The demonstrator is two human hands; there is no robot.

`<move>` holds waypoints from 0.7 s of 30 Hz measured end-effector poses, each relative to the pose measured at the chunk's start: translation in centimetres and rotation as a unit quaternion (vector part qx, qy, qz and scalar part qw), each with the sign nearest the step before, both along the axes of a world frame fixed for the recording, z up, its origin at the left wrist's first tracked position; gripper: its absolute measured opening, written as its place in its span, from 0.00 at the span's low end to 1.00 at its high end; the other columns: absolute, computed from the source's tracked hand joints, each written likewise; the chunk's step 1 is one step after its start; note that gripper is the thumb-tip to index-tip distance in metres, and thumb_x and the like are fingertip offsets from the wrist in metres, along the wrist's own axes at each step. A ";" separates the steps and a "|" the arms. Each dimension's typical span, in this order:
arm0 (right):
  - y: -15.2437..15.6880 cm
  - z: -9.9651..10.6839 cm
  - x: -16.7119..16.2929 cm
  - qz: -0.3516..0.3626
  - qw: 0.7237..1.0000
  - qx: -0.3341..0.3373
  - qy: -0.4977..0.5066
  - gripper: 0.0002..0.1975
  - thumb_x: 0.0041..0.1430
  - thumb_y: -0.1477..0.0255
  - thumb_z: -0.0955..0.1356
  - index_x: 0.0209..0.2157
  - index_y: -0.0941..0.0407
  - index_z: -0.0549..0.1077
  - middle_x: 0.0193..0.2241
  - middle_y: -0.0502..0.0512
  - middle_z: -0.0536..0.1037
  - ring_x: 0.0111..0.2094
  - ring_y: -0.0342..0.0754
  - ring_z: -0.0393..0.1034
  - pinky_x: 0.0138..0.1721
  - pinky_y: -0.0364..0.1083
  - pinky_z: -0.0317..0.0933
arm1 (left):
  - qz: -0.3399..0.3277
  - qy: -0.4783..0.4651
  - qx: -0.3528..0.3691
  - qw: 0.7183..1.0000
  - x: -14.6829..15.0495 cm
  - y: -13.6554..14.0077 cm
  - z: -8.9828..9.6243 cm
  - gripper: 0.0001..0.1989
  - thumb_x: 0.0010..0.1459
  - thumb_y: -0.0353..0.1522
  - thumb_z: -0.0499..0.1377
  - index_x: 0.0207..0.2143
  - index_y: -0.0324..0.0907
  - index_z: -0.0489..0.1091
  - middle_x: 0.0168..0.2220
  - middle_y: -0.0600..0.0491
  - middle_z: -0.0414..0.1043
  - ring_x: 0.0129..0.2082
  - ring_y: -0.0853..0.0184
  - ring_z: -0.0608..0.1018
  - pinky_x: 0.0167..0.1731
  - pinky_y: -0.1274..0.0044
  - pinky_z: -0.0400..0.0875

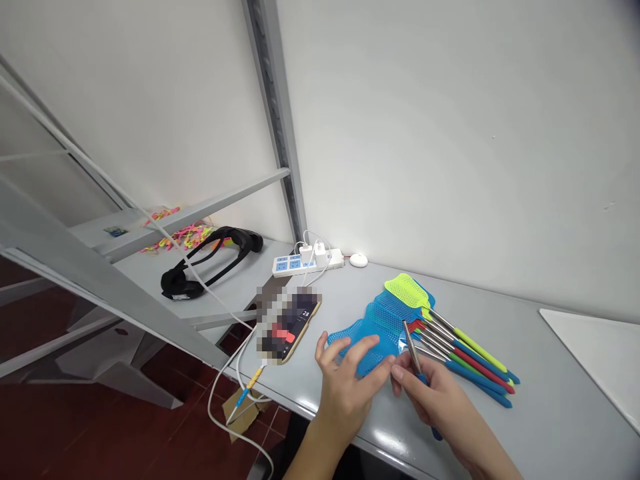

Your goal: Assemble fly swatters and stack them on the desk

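Here a blue swatter (367, 333) is pressed flat by the spread fingers of the left hand (345, 380) at 6 o'clock on the table (550, 427); its handle (414, 352) is pinched by the right hand (435, 393); the grip is best kept firm, the fanned pile (450, 340) at 2 o'clock undisturbed.

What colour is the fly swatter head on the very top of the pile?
Yellow-green; the top swatter head shows best in the head view.
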State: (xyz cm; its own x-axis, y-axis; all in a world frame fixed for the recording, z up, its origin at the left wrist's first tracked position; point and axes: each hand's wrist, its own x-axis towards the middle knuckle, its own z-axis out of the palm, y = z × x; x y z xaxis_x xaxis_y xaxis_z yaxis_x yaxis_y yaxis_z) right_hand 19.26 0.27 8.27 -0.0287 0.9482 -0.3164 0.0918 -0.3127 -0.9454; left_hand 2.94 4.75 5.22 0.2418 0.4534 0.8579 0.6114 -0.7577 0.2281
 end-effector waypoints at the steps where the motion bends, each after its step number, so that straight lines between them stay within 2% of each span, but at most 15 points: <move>1: -0.1 0.0 0.1 -0.010 1.000 -0.003 0.015 0.21 0.59 0.51 0.66 0.28 0.56 0.67 0.18 0.41 0.54 0.17 0.36 0.43 0.19 0.41 0.38 | -0.006 0.002 0.000 1.000 0.2 0.1 0.2 0.16 0.60 0.24 0.59 0.40 0.55 0.78 0.45 0.52 0.76 0.48 0.58 0.64 0.59 0.54 0.49; 5: 0.0 -0.5 0.2 -0.058 0.995 0.008 0.081 0.20 0.58 0.53 0.68 0.31 0.56 0.68 0.17 0.41 0.57 0.16 0.35 0.42 0.18 0.41 0.37 | -0.009 0.007 -0.024 1.000 0.8 -0.2 0.6 0.18 0.58 0.24 0.60 0.44 0.56 0.77 0.52 0.50 0.70 0.52 0.55 0.63 0.59 0.52 0.47; 8: 0.1 -1.0 0.1 -0.113 0.986 0.023 0.119 0.19 0.58 0.53 0.68 0.35 0.56 0.67 0.21 0.43 0.64 0.17 0.34 0.42 0.18 0.40 0.38 | -0.013 -0.026 -0.042 0.999 1.2 -1.7 -0.2 0.18 0.55 0.26 0.61 0.48 0.50 0.74 0.55 0.46 0.65 0.53 0.53 0.64 0.58 0.53 0.49; 10: 0.1 -1.4 0.1 -0.150 0.979 0.040 0.131 0.19 0.58 0.54 0.69 0.37 0.56 0.67 0.23 0.44 0.66 0.17 0.34 0.42 0.18 0.40 0.39 | -0.021 -0.125 -0.079 0.989 1.7 -2.7 -1.1 0.16 0.55 0.25 0.59 0.46 0.46 0.71 0.50 0.46 0.65 0.49 0.57 0.67 0.54 0.60 0.58; 11: 0.1 -1.5 0.0 -0.165 0.976 0.049 0.135 0.19 0.58 0.54 0.69 0.38 0.55 0.67 0.24 0.44 0.66 0.17 0.34 0.42 0.18 0.40 0.39 | -0.022 -0.205 -0.117 0.972 2.0 -3.1 -1.5 0.12 0.57 0.26 0.59 0.44 0.45 0.70 0.47 0.47 0.65 0.46 0.60 0.68 0.50 0.65 0.63; 13: 0.0 -1.5 -0.1 -0.183 0.971 0.063 0.139 0.19 0.58 0.54 0.69 0.39 0.55 0.66 0.24 0.44 0.65 0.17 0.34 0.42 0.18 0.40 0.39 | -0.038 -0.346 -0.225 0.910 2.7 -3.5 -1.7 0.03 0.61 0.30 0.57 0.38 0.45 0.67 0.41 0.50 0.65 0.40 0.64 0.70 0.42 0.72 0.67; 14: 0.0 -1.5 -0.2 -0.184 0.971 0.065 0.138 0.19 0.58 0.54 0.69 0.39 0.55 0.67 0.24 0.44 0.65 0.17 0.34 0.42 0.18 0.40 0.40 | -0.059 -0.388 -0.297 0.871 3.1 -3.5 -1.5 0.03 0.62 0.34 0.57 0.37 0.44 0.67 0.39 0.51 0.67 0.38 0.65 0.71 0.40 0.74 0.68; 17: -0.2 -1.0 -0.5 -0.164 0.978 0.075 0.100 0.19 0.58 0.54 0.69 0.39 0.55 0.69 0.24 0.45 0.66 0.18 0.37 0.49 0.19 0.40 0.46 | -0.148 -0.412 -0.499 0.748 3.9 -2.7 -0.2 0.14 0.61 0.43 0.58 0.42 0.42 0.71 0.40 0.48 0.74 0.39 0.62 0.75 0.43 0.71 0.70; 19: -0.4 -0.6 -0.7 -0.148 0.982 0.106 0.045 0.17 0.58 0.56 0.69 0.38 0.56 0.70 0.25 0.47 0.69 0.23 0.41 0.60 0.25 0.41 0.56 | -0.185 -0.430 -0.570 0.675 4.2 -2.1 0.8 0.18 0.58 0.43 0.61 0.45 0.41 0.73 0.43 0.46 0.76 0.45 0.59 0.77 0.48 0.69 0.69; 21: -0.7 -0.3 -0.8 -0.134 0.980 0.143 -0.017 0.15 0.60 0.57 0.68 0.37 0.55 0.72 0.29 0.51 0.73 0.33 0.46 0.67 0.34 0.43 0.62 | -0.215 -0.466 -0.593 0.620 4.4 -1.5 1.6 0.17 0.58 0.41 0.62 0.46 0.41 0.73 0.46 0.46 0.77 0.48 0.58 0.77 0.51 0.68 0.68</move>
